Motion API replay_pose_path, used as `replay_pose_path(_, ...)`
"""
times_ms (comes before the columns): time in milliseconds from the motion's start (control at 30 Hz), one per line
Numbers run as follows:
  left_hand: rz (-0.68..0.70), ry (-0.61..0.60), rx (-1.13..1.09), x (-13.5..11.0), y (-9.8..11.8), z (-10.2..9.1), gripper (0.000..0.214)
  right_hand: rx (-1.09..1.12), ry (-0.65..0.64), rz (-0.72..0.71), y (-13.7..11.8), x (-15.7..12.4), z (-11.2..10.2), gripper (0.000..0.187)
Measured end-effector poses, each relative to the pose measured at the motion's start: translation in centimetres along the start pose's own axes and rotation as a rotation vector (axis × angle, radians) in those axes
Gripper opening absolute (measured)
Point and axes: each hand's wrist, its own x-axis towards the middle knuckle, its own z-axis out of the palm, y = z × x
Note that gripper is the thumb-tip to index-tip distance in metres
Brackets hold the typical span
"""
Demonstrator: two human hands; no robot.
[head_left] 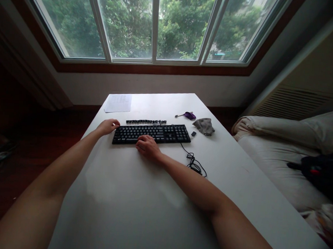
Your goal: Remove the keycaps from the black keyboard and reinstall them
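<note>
A black full-size keyboard (166, 134) lies on the white table, turned slightly. My left hand (107, 127) is at its far left corner, fingers bent and closed against the edge. Over the front row of keys rests my right hand (148, 146), its fingers curled down and pressed together; whatever is under the fingertips is hidden. Behind the keyboard stretches a row of loose black keycaps (144, 121), several of them. The keyboard's black cable (192, 161) is coiled in front of its right end.
Right of the keyboard are a small dark square piece (193, 134), a crumpled grey cloth (204, 126) and a purple object with a thin handle (189, 115). Paper sheets (118, 103) lie at the far left of the white table (138, 213). A beige sofa (277, 150) stands at right.
</note>
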Motion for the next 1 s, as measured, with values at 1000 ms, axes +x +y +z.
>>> replay_pose_path(1000,-0.420,0.286,-0.577,-1.4,1.3,3.9,0.026,0.001,0.015,0.017,-0.1,0.5,0.3,0.011)
